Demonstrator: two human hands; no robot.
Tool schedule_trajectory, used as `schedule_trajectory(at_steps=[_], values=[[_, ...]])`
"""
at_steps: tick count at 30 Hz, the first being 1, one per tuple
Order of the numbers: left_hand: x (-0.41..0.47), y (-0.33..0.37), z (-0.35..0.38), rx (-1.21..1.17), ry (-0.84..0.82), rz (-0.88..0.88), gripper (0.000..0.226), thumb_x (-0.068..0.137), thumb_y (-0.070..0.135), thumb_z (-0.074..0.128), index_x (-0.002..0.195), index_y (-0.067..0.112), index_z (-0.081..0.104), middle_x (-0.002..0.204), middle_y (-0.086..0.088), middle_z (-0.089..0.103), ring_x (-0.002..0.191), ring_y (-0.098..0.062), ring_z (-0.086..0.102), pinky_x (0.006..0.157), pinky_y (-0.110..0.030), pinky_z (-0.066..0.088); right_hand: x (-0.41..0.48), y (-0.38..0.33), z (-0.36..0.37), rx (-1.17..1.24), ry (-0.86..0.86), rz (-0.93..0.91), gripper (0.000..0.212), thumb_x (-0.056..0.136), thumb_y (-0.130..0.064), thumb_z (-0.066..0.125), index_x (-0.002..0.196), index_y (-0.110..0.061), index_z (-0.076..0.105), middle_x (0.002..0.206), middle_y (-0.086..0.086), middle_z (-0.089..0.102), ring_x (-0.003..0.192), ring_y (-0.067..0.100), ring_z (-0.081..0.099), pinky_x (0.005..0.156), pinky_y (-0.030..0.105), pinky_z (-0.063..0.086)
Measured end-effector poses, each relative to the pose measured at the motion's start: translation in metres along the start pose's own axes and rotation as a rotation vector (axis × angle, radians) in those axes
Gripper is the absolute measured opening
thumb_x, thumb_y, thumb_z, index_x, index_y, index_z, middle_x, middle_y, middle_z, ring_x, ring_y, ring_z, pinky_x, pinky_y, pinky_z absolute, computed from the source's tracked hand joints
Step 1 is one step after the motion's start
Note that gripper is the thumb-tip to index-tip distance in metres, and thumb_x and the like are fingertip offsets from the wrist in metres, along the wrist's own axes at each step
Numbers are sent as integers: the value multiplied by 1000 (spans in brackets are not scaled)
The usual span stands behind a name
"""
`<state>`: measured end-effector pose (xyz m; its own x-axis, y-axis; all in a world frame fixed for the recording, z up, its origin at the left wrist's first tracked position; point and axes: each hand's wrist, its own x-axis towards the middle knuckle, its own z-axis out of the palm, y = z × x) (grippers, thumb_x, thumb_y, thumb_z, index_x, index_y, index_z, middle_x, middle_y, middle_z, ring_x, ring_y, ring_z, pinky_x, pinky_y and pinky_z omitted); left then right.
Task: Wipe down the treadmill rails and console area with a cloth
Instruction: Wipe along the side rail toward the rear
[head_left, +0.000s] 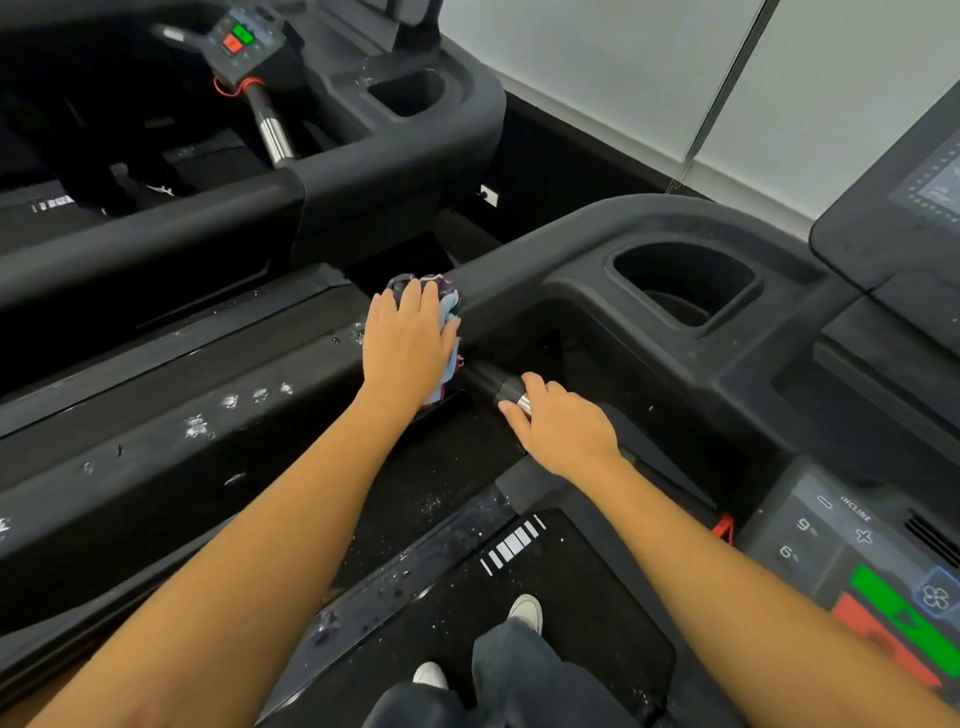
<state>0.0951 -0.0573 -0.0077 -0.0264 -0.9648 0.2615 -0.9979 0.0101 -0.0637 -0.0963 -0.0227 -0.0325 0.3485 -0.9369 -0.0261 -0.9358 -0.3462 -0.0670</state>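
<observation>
The cloth (449, 307), a bunched blue and dark rag, sits on the left rail (156, 441) just where it bends up toward the console, at about 12 o'clock from the person's feet. The step in hand looks like wiping this bend. To do it well, I judge the rag should be spread wider under the palm, pressed firmly and drawn in long overlapping strokes toward 8 o'clock. There white specks (228, 401) dot the rail top, so that stretch seems not yet done. Folding to a fresh face would stop the dirt smearing. The left hand (405, 348) lies flat on the rag, fingers straight and close together, pointing to 12 o'clock, with the thumb along the rag's right edge and the forearm running back to 7 o'clock. At 4 o'clock from the rag, the right hand (563, 431) steadies on the grip (493, 383), fingers curled over its silver end. The cup well (685, 283) lies at 2 o'clock and the panel (831, 540) at 4 o'clock, well apart; both probably need wiping.
</observation>
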Motion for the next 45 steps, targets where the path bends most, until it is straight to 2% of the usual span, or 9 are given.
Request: schedule_trajectory(at_steps=[6, 12, 18, 22, 25, 30, 34, 41, 45], values=[[-27, -13, -5, -121, 47, -29, 39, 94, 34, 43, 122, 7, 49, 119, -9, 55, 102, -26, 54, 91, -36, 42, 0, 0, 2, 5, 46, 3, 52, 98, -50, 28, 132, -13, 39, 107, 10, 61, 84, 25, 62, 58, 30, 39], [-62, -35, -4, -103, 133, -43, 42, 92, 28, 51, 125, 3, 49, 125, -15, 55, 110, -33, 53, 100, -43, 39, 0, -2, 3, -38, 89, 5, 50, 98, -49, 29, 129, -12, 42, 98, 8, 62, 71, 21, 59, 53, 27, 35], [-24, -25, -10, -51, -7, -89, 42, 97, 37, 34, 115, 4, 53, 108, -13, 61, 95, -27, 57, 87, -39, 43, 2, -4, 6, -59, 100, 14, 48, 98, -49, 29, 124, -12, 45, 91, 6, 61, 61, 15, 48, 49, 25, 30], [-15, -26, -9, -93, 5, -61, 44, 97, 39, 30, 111, 5, 54, 102, -13, 62, 89, -27, 58, 82, -38, 45, 3, -4, 5, -72, 110, 16, 47, 98, -49, 29, 123, -13, 45, 92, 6, 61, 61, 15, 47, 49, 25, 28], [-34, -32, -5, -46, 57, -28, 47, 96, 40, 28, 118, 5, 51, 111, -12, 60, 94, -27, 58, 85, -37, 45, 2, -3, 6, -62, 113, 13, 47, 98, -49, 28, 123, -13, 45, 93, 6, 62, 63, 16, 53, 51, 25, 34], [-63, -36, 4, 62, 156, 13, 43, 95, 32, 42, 125, 2, 46, 123, -15, 55, 107, -33, 56, 96, -42, 43, 3, -3, 7, -48, 115, 10, 48, 98, -49, 28, 124, -13, 45, 93, 6, 62, 68, 18, 59, 53, 26, 39], [-32, -29, -2, 102, 79, 10, 44, 97, 35, 28, 119, 4, 49, 113, -10, 58, 98, -25, 57, 86, -37, 46, 3, -4, 8, -61, 124, 13, 50, 98, -50, 26, 128, -13, 43, 96, 5, 62, 73, 19, 61, 57, 28, 46], [37, -12, -8, -35, -95, 62, 35, 98, 31, 33, 108, 4, 53, 100, -12, 59, 85, -27, 57, 69, -33, 43, 5, -3, 8, -59, 129, 9, 50, 98, -51, 26, 126, -14, 44, 93, 4, 61, 69, 17, 60, 54, 26, 41], [65, -20, -4, -171, -265, 64, 28, 99, 18, 32, 111, -2, 48, 84, -16, 56, 79, -31, 59, 69, -37, 47, 5, -2, 10, -60, 133, -16, 51, 98, -50, 26, 127, -12, 44, 94, 7, 62, 73, 20, 62, 55, 26, 41]])
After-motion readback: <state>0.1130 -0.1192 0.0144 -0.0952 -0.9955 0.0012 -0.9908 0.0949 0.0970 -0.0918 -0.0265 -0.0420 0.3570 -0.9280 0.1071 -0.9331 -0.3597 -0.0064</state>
